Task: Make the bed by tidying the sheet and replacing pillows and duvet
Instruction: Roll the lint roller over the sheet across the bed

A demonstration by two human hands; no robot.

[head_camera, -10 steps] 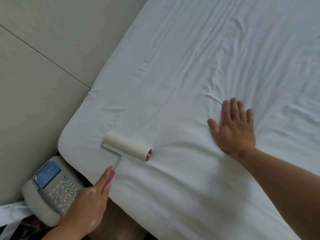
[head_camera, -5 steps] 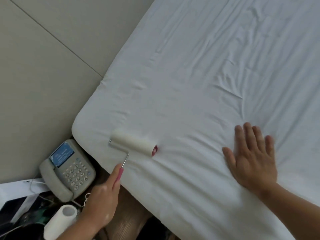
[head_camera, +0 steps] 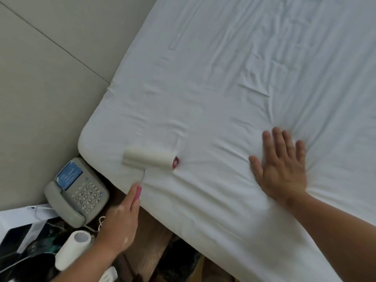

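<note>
A white fitted sheet (head_camera: 234,78) covers the mattress, creased toward the upper right. My left hand (head_camera: 120,222) grips the pink handle of a lint roller (head_camera: 149,158), whose white drum lies on the sheet near the bed's near-left corner. My right hand (head_camera: 281,167) lies flat on the sheet with fingers spread, pressing it down, and wrinkles fan out from it. No pillows or duvet are in view.
A beige padded wall (head_camera: 50,68) runs along the bed's left side. Beside the corner sits a grey desk phone (head_camera: 76,190) on a cluttered stand, with a spare white roll (head_camera: 72,249) and cables below. Wooden bed frame (head_camera: 150,237) shows under the mattress edge.
The roller has been drawn back toward the near edge of the mattress. My flat right hand slid back and to the right over the sheet. The view shifted, revealing the spare roll.
</note>
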